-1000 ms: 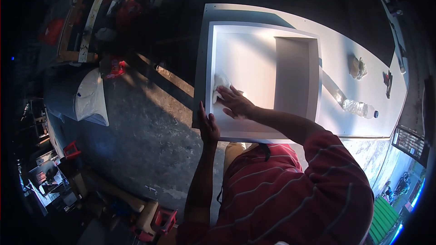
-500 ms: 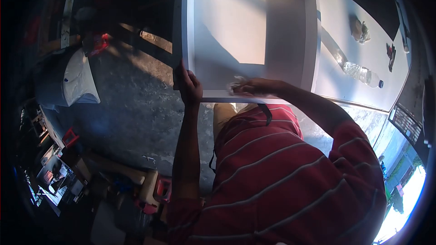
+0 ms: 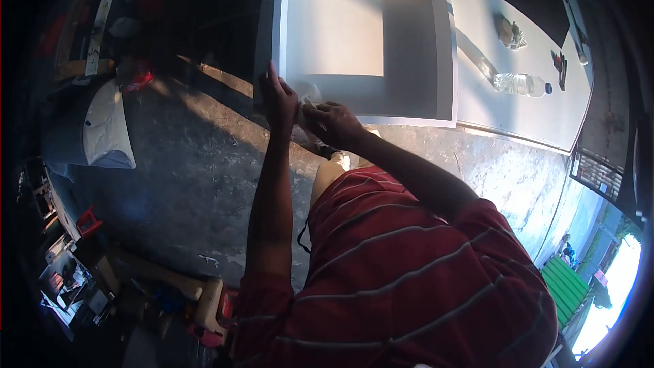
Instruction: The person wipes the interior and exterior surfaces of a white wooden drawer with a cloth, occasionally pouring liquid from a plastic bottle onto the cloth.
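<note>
A shallow white open box (image 3: 445, 61) with raised walls lies in front of me, its inside partly in sun and partly in shadow. My left hand (image 3: 278, 101) is closed around the near left corner of the box, thumb pointing up along the outer side. Right beside it, my right hand (image 3: 334, 125) pinches a crumpled white cloth (image 3: 309, 95) against the near wall at that same corner. The fingers are closed, and part of the cloth is hidden behind them.
The box rests on a white table (image 3: 477, 20). To its right are a clear plastic bottle (image 3: 521, 84) lying on its side, a crumpled bag (image 3: 512, 33) and a small dark tool (image 3: 559, 68). A white curved panel (image 3: 107, 126) stands on the concrete floor (image 3: 184, 191) at left.
My right hand has slid left along the near wall with the cloth, up to my left hand. The left hand keeps its hold on the corner. The view has shifted slightly.
</note>
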Demonstrator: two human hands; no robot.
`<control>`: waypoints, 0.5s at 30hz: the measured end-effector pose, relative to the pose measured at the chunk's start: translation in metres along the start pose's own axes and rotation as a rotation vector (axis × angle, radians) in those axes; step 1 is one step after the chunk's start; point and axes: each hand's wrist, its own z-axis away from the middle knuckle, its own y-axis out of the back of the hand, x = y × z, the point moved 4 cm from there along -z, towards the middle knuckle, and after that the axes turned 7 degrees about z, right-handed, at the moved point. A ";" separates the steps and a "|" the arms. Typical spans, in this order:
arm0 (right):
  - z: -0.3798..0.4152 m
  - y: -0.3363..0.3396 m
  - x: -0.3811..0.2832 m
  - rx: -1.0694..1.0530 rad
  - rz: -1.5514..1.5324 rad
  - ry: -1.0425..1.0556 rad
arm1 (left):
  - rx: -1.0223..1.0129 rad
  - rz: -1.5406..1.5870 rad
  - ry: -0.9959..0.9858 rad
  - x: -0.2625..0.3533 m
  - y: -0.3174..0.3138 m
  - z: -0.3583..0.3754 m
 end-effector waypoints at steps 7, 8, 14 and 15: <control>0.093 0.075 0.064 -0.054 0.669 0.219 | -0.007 0.057 0.035 0.002 -0.004 -0.004; 0.109 0.097 0.080 -0.084 0.648 0.201 | 0.010 0.074 0.033 0.000 -0.005 -0.005; 0.156 0.150 0.121 -0.199 0.737 0.025 | 0.075 0.069 -0.021 -0.005 -0.011 -0.005; 0.143 0.135 0.105 -0.070 0.702 0.034 | 0.059 0.094 0.002 -0.004 -0.011 -0.005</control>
